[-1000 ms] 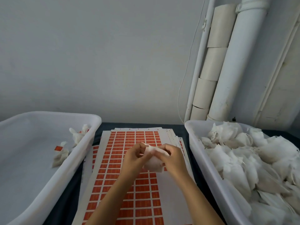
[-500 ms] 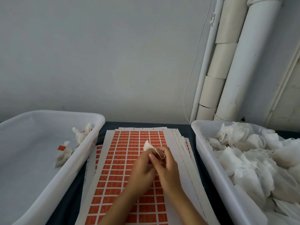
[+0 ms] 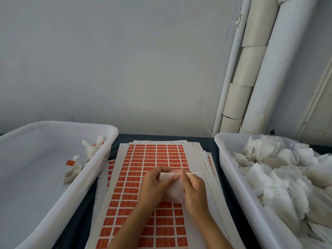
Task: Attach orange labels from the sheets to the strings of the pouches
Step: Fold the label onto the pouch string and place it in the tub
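A stack of label sheets (image 3: 158, 159) with rows of orange labels lies in the middle of the dark table. Above it my left hand (image 3: 154, 184) grips a white pouch (image 3: 173, 190) from the left, thumb across its top. My right hand (image 3: 195, 187) pinches the pouch's pale string (image 3: 193, 173), which sticks out to the right past my fingertips. The pouch hangs between both hands, a little above the sheets.
A white bin (image 3: 111, 141) on the left holds a few pouches with orange labels (image 3: 70, 163). A second white bin (image 3: 231, 173) on the right is heaped with unlabelled pouches (image 3: 280, 177). White pipes (image 3: 280, 65) run up the wall behind.
The pouch has turned in my hands and now hangs lower between them. My right hand has drawn the string out to the right. The view has shifted slightly.
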Motion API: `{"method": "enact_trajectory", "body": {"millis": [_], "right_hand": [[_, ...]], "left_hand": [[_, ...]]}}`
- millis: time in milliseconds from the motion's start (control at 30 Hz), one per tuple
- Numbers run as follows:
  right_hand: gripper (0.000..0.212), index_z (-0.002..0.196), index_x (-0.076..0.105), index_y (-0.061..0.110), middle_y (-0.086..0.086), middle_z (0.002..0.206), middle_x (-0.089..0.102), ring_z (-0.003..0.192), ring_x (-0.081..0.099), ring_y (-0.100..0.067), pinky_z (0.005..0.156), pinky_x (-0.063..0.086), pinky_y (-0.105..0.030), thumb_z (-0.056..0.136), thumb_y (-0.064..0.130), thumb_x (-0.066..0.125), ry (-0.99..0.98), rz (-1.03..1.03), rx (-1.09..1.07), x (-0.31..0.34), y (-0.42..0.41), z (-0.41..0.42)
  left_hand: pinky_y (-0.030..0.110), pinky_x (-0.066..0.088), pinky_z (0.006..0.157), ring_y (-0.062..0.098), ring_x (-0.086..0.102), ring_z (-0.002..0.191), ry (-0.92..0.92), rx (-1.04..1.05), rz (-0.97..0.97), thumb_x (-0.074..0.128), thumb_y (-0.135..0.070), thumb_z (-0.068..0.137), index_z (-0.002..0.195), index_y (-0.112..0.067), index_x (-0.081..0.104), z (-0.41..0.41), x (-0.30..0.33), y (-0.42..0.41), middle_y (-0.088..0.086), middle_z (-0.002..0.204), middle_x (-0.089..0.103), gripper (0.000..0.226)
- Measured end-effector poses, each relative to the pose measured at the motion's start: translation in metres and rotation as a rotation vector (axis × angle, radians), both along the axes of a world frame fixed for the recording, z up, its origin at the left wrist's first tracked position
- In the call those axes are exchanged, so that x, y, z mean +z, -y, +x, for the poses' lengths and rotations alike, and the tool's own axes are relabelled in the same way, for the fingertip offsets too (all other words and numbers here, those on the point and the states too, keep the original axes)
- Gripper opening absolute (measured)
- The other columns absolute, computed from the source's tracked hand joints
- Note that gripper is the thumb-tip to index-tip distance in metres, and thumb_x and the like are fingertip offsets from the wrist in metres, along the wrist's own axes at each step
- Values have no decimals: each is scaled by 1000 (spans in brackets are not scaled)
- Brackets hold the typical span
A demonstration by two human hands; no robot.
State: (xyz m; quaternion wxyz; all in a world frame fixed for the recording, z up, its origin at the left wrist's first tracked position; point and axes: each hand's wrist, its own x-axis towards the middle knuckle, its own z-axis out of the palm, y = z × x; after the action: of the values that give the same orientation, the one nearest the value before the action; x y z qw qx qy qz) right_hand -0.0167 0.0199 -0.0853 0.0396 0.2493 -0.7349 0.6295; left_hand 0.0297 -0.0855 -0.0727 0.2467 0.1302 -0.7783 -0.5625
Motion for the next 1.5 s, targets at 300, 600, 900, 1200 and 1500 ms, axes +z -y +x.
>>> {"method": "enact_trajectory", "body": {"millis": [300, 600, 900, 1200, 1500], "right_hand": [[11, 83, 63, 30, 19, 79, 66, 73, 65, 1, 65, 51, -9, 86, 20, 63, -117, 98, -44, 0, -16, -10], [22, 104, 53, 33, 32, 96, 61, 95, 61, 4, 76, 48, -7, 83, 41, 52, -170, 72, 93, 4, -16, -3], [18, 81, 55, 32, 19, 75, 63, 76, 64, -1, 65, 51, -10, 88, 17, 61, -269, 141, 3, 4, -16, -5], [12, 83, 59, 26, 21, 77, 63, 78, 64, 4, 66, 50, -7, 83, 17, 67, -300, 179, -13, 4, -17, -4], [18, 77, 54, 28, 21, 70, 58, 68, 62, -2, 62, 49, -6, 82, 19, 69, -383, 262, -86, 11, -19, 1]], "left_hand": [[10, 39, 73, -4, 59, 89, -22, 27, -72, 67, -21, 85, 78, -40, 68, 2, 0, 4, -28, 85, 68, 20], [22, 49, 78, 6, 59, 90, -128, 84, -232, 65, -22, 87, 82, -41, 61, 5, 1, 3, -19, 87, 65, 19], [6, 46, 74, 4, 63, 81, -139, -59, -17, 75, -24, 76, 80, -23, 68, 5, 1, 2, -14, 79, 69, 8], [3, 46, 68, -6, 62, 81, -125, 42, -251, 70, -20, 83, 79, -36, 64, 6, -5, -5, -24, 72, 65, 17], [11, 51, 69, 2, 62, 77, -232, 84, -424, 72, -25, 81, 84, -26, 70, 7, -3, -5, -19, 79, 66, 3]]}}
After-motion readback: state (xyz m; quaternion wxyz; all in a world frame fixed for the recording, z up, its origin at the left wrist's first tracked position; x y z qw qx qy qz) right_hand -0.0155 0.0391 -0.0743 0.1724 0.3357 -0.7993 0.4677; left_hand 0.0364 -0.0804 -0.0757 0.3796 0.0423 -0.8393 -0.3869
